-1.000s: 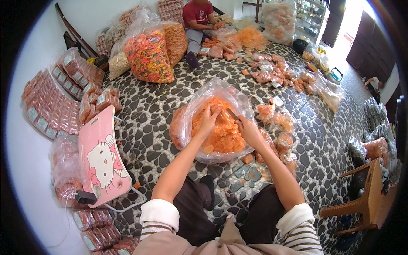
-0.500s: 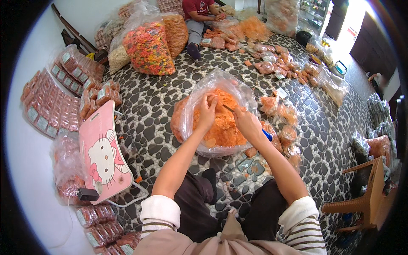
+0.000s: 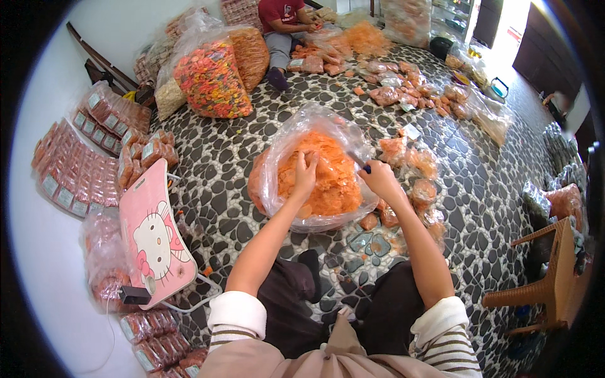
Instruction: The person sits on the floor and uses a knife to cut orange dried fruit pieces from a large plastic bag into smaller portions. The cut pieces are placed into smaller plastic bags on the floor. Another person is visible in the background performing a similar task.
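A large clear plastic bag (image 3: 270,183) stands open in front of me, full of thin orange chips (image 3: 331,179). Inside it, my left hand (image 3: 305,172) rests its fingertips on the chips, fingers slightly apart. At the bag's right rim, my right hand (image 3: 382,180) grips a slim knife-like tool (image 3: 366,168) with a dark blue handle. Its thin grey end points up and left over the bag's edge; its exact shape is too small to tell. Small clear packs of orange food (image 3: 423,193) lie beside my right forearm.
A pink folding table (image 3: 154,233) stands at left, near stacked packs (image 3: 69,170). Behind the bag are a sack of colourful pieces (image 3: 211,75) and a seated person (image 3: 283,25). Loose packets (image 3: 403,88) lie at far right; a brown plastic chair (image 3: 542,277) is near right.
My left hand has lowered onto the chips and loosened from a pinch. My right hand has moved right, away from my left, taking the tool to the bag's rim.
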`<control>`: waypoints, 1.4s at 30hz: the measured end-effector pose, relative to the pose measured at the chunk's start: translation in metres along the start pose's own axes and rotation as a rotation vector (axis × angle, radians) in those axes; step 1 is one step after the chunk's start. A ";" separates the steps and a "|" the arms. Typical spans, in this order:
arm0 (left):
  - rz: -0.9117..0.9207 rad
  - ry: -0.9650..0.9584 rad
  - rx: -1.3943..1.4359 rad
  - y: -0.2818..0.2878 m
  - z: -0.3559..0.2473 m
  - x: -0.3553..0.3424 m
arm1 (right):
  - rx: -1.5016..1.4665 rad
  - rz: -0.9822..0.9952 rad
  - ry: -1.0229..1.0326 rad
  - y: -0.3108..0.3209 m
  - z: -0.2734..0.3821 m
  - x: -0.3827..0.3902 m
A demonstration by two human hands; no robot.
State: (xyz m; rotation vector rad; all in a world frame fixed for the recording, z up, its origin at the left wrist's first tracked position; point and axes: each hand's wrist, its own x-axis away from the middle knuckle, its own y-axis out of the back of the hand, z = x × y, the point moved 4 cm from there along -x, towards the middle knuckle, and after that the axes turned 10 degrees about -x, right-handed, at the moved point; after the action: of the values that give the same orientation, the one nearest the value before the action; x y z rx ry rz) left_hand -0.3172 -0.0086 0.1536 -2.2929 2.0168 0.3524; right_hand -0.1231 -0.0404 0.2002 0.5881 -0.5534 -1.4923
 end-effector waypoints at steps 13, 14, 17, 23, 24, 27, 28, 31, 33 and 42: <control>0.173 -0.376 -0.312 -0.019 -0.023 0.013 | -0.548 0.072 -0.149 -0.036 -0.029 -0.022; 0.128 -0.527 -0.496 -0.016 -0.029 0.018 | -0.553 0.058 -0.154 -0.036 -0.031 -0.022; 0.212 -0.927 -0.818 -0.016 -0.042 0.029 | -0.655 0.067 -0.219 -0.037 -0.036 -0.020; 0.286 -1.052 -0.972 -0.019 -0.051 0.035 | -0.695 0.084 -0.221 -0.039 -0.040 -0.021; 0.281 -1.056 -1.000 -0.020 -0.051 0.035 | -0.702 0.085 -0.218 -0.039 -0.040 -0.021; 0.300 -1.051 -1.024 -0.021 -0.051 0.034 | -0.513 0.060 -0.100 -0.037 -0.034 -0.020; 0.304 -1.067 -1.030 -0.022 -0.050 0.034 | -0.456 0.045 -0.054 -0.036 -0.031 -0.019; 0.299 -1.091 -1.060 -0.026 -0.049 0.034 | -0.268 -0.019 0.063 -0.034 -0.022 -0.017; 0.279 -1.082 -1.097 -0.027 -0.047 0.033 | -0.124 -0.089 0.110 -0.034 -0.017 -0.017; 0.398 -1.069 -1.189 -0.035 -0.036 0.036 | 0.111 -0.229 0.080 -0.035 -0.030 -0.021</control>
State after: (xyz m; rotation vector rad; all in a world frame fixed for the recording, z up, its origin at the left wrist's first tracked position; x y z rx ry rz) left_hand -0.2746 -0.0457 0.1772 -1.1714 1.6598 2.6025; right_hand -0.1293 -0.0183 0.1548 0.8161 -0.5216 -1.6524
